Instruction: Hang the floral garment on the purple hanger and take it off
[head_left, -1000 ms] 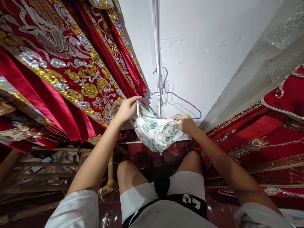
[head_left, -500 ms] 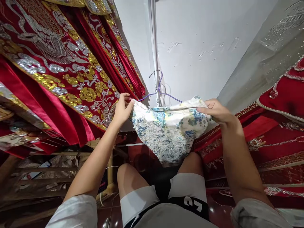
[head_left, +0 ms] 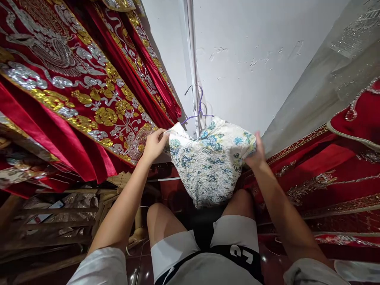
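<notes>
A white top with blue, green and yellow floral print (head_left: 208,166) hangs in front of me from a purple hanger (head_left: 194,115). The hanger's hook is over a white metal stand pole (head_left: 190,51). My left hand (head_left: 154,145) pinches the top's left shoulder edge between thumb and fingers. At the other side my right hand (head_left: 256,153) grips the right sleeve edge, its fingers partly behind the fabric. Between them the neckline dips, and the lower part of the top hangs loosely above my knees.
Red cloth with gold and silver sequin embroidery (head_left: 107,114) hangs on the left. More red beaded garments (head_left: 326,158) and a sheer grey fabric (head_left: 320,87) hang on the right. A wooden bench (head_left: 59,221) stands at lower left. Behind is a white wall (head_left: 237,47).
My right hand has shifted down and slightly left, from the neckline's right end to the sleeve edge. The top's right shoulder now sits over the hanger's arm. My left hand has moved slightly down.
</notes>
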Motion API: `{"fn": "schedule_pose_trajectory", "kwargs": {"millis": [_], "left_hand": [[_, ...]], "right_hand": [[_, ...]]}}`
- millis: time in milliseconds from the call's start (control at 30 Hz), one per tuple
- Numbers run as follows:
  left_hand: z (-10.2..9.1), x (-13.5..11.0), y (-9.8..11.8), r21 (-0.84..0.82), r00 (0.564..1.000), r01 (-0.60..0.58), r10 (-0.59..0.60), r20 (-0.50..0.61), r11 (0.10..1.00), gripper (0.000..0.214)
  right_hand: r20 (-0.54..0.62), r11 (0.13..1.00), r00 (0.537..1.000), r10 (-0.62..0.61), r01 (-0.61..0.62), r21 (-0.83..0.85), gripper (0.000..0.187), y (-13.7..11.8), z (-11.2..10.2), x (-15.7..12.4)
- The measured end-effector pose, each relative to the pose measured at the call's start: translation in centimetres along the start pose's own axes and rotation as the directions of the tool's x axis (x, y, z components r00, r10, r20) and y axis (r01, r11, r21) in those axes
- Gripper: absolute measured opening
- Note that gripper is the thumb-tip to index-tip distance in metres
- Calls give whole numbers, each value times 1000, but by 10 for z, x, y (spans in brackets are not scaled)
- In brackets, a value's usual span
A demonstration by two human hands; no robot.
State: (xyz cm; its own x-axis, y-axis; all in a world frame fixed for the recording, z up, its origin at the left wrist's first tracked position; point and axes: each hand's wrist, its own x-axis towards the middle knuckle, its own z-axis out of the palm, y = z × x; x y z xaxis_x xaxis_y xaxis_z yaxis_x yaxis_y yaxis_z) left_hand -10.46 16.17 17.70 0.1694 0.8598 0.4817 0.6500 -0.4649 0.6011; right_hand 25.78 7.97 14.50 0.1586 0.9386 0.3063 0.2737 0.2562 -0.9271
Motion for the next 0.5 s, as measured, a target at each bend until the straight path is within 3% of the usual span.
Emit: {"fn": "schedule_pose_trajectory", "kwargs": {"millis": [133,233,300,433,500], "left_hand": [[-6,3,-2,58,993,-2,8,-115,998,32],[-10,28,21,124,985,-62,81,-154,990,29],[-9,43,37,169,983,-120,141,-120,978,28],[9,42,54,173,982,-176,186,-44,969,27],[23,26,55,98,992,-125,127,-18,987,32]], "right_hand": [[-133,940,964,230,-185,286,60,0,-12,2],[-218,956,956,199,-140,260,69,-7,-18,2],[-235,965,958,164,-106,241,72,-13,-20,-8],[-71,941,986,149,-120,318,74,-33,-6,-71],[123,940,990,76,-112,323,80,-48,14,-109]]}}
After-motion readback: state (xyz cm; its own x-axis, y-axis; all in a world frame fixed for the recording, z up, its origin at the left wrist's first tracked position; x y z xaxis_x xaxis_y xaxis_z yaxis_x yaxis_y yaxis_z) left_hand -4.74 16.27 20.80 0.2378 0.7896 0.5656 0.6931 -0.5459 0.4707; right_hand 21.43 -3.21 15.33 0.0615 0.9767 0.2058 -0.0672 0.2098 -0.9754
